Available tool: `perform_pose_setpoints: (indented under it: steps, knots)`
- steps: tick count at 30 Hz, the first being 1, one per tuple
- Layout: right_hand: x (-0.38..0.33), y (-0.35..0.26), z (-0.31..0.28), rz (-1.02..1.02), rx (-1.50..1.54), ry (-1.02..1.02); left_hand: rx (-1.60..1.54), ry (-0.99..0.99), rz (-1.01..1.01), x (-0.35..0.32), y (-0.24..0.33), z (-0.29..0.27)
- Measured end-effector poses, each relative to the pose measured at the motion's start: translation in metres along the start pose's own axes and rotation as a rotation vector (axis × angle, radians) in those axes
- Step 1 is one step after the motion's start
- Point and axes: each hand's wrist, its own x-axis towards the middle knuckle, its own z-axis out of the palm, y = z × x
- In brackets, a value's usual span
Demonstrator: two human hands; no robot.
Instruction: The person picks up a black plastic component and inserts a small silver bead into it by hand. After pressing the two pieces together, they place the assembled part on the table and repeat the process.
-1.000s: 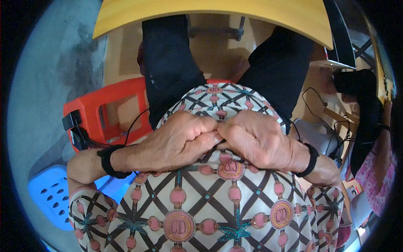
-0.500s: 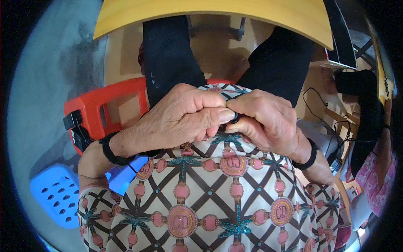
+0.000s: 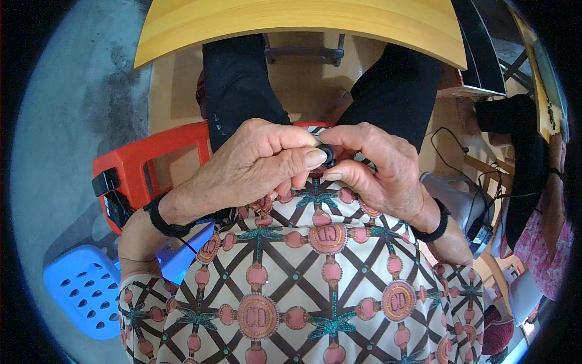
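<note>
Over my lap, my left hand point(image 3: 270, 159) pinches a small black rounded part point(image 3: 328, 156) between thumb and fingers. The part looks ring-like or cap-like, but most of it is hidden by the fingertips. From the other side, my right hand point(image 3: 379, 167) has its index finger at the top of the part. Its thumb is just below the part, and a gap shows between that thumb and finger. Both hands are close together in front of my patterned shirt point(image 3: 303, 261). Each wrist wears a black band.
Ahead stands a yellow wooden table point(image 3: 297, 18). A red plastic stool point(image 3: 151, 158) with black boxes strapped on is at left, near a blue perforated plastic seat point(image 3: 85, 291). Cables point(image 3: 461, 158) hang at right, where another person's arm point(image 3: 555, 200) reaches a second table.
My right thumb and finger have spread a little, exposing more of the black part. Both hands have shifted slightly left and up in the picture.
</note>
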Motion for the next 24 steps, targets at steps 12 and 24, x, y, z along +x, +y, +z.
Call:
perform_pose_setpoints:
  steps: [12, 24]
  knots:
    - [-0.002, 0.013, -0.005, -0.177, -0.041, -0.024, 0.041, -0.079, -0.039, 0.009, 0.004, 0.006]
    - [0.007, 0.006, -0.017, -0.182, -0.059, 0.03, 0.092, -0.026, -0.067, 0.015, 0.018, 0.002]
